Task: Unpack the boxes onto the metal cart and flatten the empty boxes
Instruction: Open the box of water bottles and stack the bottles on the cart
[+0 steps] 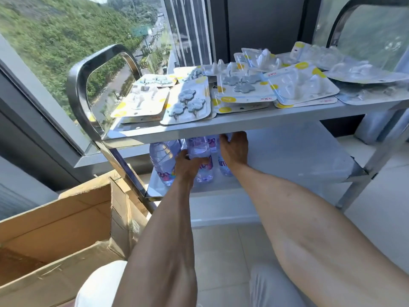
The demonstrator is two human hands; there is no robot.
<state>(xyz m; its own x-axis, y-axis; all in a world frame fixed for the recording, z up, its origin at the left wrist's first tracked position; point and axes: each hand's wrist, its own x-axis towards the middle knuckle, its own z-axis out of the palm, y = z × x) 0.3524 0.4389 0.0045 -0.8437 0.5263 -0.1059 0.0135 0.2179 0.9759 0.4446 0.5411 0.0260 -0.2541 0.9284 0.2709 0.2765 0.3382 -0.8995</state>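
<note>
Water bottles (162,161) stand crowded on the metal cart's lower shelf (287,156), and with my left hand (188,166) wrapped round one and my right hand (234,149) gripping another, I reckon a nudge could topple their neighbours

Both bare forearms stretch forward and down, side by side, wrists close together. The left hand (188,165) curls its fingers around a clear bottle (199,156), thumb on top. The right hand (234,149) sits just beside it, knuckles up, fingers wrapped over another bottle (223,167), tips hidden.
</note>
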